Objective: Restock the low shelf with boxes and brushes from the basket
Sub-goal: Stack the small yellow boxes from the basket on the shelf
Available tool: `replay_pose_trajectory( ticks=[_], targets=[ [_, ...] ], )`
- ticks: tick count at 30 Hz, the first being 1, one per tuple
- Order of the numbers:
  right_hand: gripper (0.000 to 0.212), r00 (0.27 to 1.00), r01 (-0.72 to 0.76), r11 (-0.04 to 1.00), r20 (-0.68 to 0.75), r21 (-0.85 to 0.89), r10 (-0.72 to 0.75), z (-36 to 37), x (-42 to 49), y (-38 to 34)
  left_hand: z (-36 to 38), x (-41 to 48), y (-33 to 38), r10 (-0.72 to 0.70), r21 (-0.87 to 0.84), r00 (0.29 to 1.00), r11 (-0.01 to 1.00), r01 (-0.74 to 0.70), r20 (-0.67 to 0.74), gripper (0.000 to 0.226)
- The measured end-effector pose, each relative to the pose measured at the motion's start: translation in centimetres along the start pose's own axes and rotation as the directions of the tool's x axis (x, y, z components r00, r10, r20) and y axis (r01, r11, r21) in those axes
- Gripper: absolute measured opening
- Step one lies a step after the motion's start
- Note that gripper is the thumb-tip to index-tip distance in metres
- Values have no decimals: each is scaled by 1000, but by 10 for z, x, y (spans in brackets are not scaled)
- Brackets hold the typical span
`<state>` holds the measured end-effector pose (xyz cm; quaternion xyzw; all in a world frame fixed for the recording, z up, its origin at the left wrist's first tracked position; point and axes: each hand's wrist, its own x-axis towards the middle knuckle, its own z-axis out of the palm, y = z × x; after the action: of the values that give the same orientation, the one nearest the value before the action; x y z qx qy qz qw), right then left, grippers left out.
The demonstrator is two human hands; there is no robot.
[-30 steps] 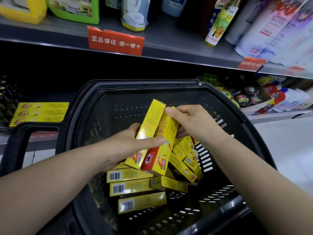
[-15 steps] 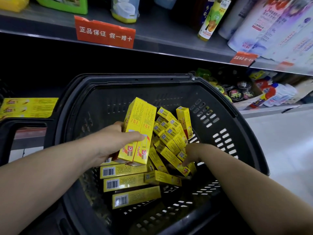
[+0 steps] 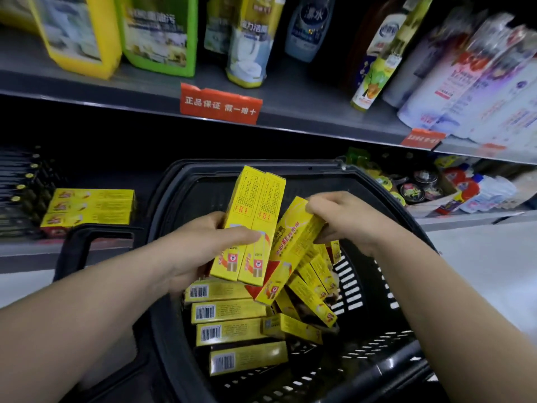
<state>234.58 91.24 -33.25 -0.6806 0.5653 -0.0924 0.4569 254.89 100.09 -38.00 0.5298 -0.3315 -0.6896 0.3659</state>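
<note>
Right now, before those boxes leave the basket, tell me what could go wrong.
The left hand holds two boxes with one thumb across their fronts; they could fan apart and one drop into the basket.
The right hand pinches a third box by its top end, tilted against the pair; pushing it in may knock that grip loose.
The basket's handle sits between the hands and the shelf stack; the load might catch on it.

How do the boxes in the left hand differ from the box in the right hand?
The left hand holds two boxes side by side; the right hand holds one box. The pair stands nearly upright; the single box leans right. All are yellow, above the basket.
</note>
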Motion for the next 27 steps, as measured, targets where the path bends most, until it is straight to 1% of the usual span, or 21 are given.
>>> replay_pose_trajectory(
  ticks=[2,3,5,7,10,12,14,17,20,22,24,27],
  targets=[
    [29,999,43,999,-13,34,-42,10,2,-18,-11,-12,8,20,33,1000,999,-21,17,61],
    [31,999,47,998,-6,47,-47,13,4,-27,-17,-19,11,28,42,999,999,-29,26,62],
    [33,998,37,997,50,66,-41,20,8,-45,-32,-32,19,33,32,999,999,-34,30,56],
    [39,991,22,992,125,127,-38,25,14,-63,-50,-45,25,31,15,999,999,-31,18,50],
    [50,978,-1,979,205,205,-42,37,24,-92,-78,-65,32,9,22,999,1000,-8,-33,44],
    [48,971,-6,973,232,230,-49,50,34,-107,-97,-78,35,-1,16,998,1000,3,-67,51],
    [46,969,-9,976,244,218,-45,68,44,-119,-118,-91,33,-15,-8,994,1000,14,-113,53],
    [51,966,-30,974,259,223,-29,97,62,-130,-156,-109,27,-55,-78,975,996,39,-216,41],
    [49,951,-39,970,307,239,-37,127,80,-141,-194,-123,23,-97,-135,924,990,50,-369,20],
    [44,946,-31,970,319,242,-50,148,95,-149,-218,-127,16,-91,-123,875,992,36,-475,16],
    [43,957,-17,974,286,225,-50,169,111,-155,-238,-127,6,-72,-96,824,995,22,-562,21],
    [42,986,-4,985,168,172,-25,202,145,-164,-259,-124,-10,-93,-120,746,993,17,-659,34]
  ],
)
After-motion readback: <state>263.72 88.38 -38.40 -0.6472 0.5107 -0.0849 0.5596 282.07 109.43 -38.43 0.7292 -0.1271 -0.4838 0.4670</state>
